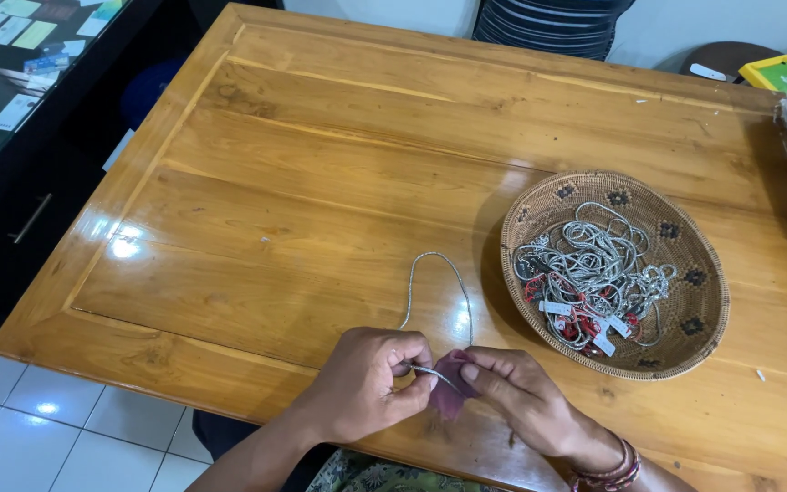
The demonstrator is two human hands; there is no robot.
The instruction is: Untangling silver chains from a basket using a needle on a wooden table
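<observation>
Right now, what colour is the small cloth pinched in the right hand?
Dull purplish-pink small cloth, pinched by the right hand against the silver chain; head view, the only one.

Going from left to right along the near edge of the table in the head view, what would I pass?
Left hand pinching a silver chain, then a small purple cloth, then the right hand, then a woven basket holding a tangle of silver chains with small tags.

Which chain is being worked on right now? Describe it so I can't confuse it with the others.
On the wooden table, left of the woven basket, one silver chain loops out alone. Its ends run into the left hand and right hand at a maroon cloth; the rest lie tangled inside the basket.
</observation>
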